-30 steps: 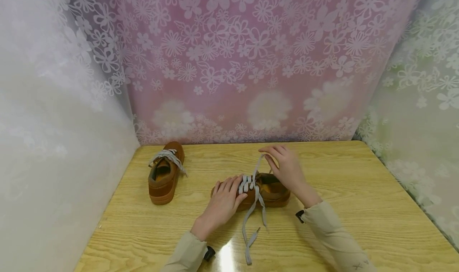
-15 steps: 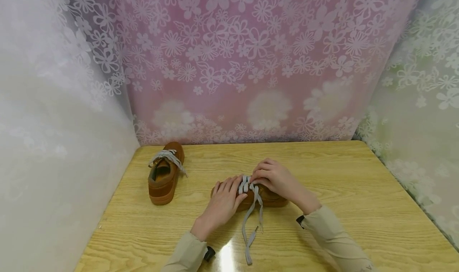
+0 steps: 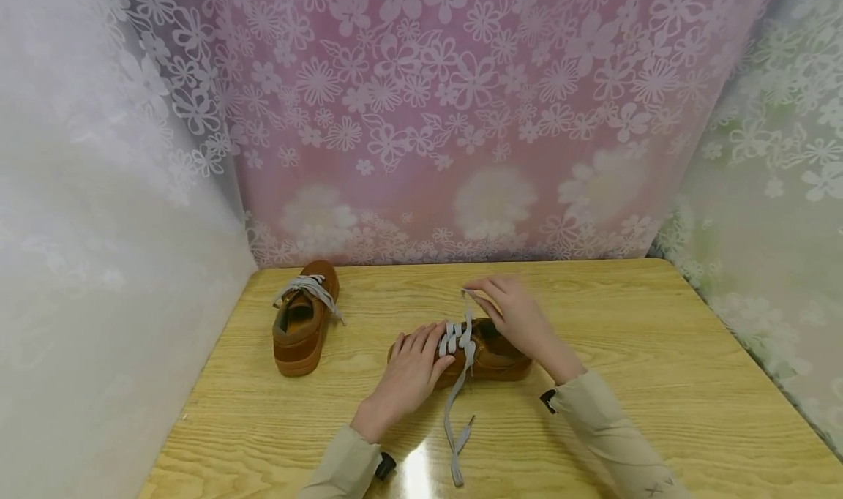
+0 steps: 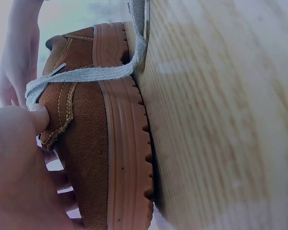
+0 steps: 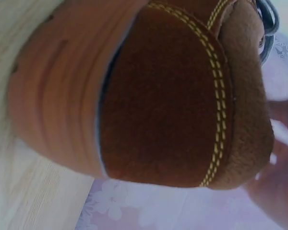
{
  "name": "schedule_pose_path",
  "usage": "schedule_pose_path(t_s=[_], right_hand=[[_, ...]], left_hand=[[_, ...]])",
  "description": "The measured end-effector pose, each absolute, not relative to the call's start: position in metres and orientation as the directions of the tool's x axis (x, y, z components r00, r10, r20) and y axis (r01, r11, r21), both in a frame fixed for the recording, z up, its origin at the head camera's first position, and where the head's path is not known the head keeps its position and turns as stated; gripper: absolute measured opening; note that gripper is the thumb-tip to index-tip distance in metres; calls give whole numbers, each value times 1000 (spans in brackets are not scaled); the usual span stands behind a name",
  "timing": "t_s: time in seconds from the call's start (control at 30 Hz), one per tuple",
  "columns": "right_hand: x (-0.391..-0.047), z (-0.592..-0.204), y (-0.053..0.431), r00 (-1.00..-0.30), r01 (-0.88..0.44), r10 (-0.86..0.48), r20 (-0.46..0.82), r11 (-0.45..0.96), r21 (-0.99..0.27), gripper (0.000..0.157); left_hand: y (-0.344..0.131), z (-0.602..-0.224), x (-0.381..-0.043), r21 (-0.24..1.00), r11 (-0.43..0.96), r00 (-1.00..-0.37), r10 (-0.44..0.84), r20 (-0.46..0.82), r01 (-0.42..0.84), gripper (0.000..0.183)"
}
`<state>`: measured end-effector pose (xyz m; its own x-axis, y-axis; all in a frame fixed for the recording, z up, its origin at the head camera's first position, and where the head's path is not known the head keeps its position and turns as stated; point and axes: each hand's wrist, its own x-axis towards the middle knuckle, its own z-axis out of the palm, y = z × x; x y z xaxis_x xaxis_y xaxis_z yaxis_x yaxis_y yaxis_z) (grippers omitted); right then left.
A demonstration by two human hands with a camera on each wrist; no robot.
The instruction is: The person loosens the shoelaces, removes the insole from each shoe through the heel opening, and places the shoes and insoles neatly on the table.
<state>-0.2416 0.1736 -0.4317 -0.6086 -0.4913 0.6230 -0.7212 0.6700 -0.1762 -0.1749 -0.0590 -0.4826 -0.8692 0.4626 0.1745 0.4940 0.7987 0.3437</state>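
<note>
A brown suede shoe (image 3: 497, 364) with grey laces lies sideways before me, toe to the left. My left hand (image 3: 405, 378) rests across its toe, fingers spread over the top and thumb beside the lacing. Above the lacing, my right hand (image 3: 516, 316) pinches a grey shoelace (image 3: 468, 316) near its end between thumb and fingertips, pulled upward. The other lace end (image 3: 450, 411) trails down the near side onto the table. In the left wrist view the lace (image 4: 96, 73) crosses the shoe's side. The right wrist view shows mostly the heel (image 5: 158, 100).
A matching brown shoe (image 3: 304, 338), its laces hanging loose, stands at the back left. Both shoes are on a light wood table (image 3: 658, 411). Floral curtains (image 3: 421, 118) surround its back and sides.
The right hand dipped to the lacing, then rose to the back again, pinching a lace end. The shorter lace end that hung in front no longer hangs there. My left hand stayed put.
</note>
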Motion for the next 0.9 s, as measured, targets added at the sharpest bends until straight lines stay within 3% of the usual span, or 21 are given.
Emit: schedule_pose_path(t_s=[0.13,0.23,0.37,0.57,0.8,0.9], right_hand=[[-238,-437,177,-496,-853,-669,554,495,-167,32],[-237,-439,177,-464,-877,-698,545,448,-173,24],[-236,-437,173,-541,-817,-619,569,548,-180,20],[-241,-428,166,-690,-630,-364,625,727,-272,26],[-247,-427,162,-762,-558,-285,581,745,-366,12],[-249,-429,161,-814,-502,-225,536,735,-455,14]], left_hand=[[-60,-482,-174,346,802,-873,461,161,487,61],[-60,-482,-173,346,803,-873,462,155,486,61],[-60,-483,-173,346,801,-872,462,163,489,62],[-59,-482,-174,349,798,-870,459,177,492,62],[-59,-482,-174,345,800,-872,457,176,490,61],[-59,-482,-174,348,799,-871,458,176,491,61]])
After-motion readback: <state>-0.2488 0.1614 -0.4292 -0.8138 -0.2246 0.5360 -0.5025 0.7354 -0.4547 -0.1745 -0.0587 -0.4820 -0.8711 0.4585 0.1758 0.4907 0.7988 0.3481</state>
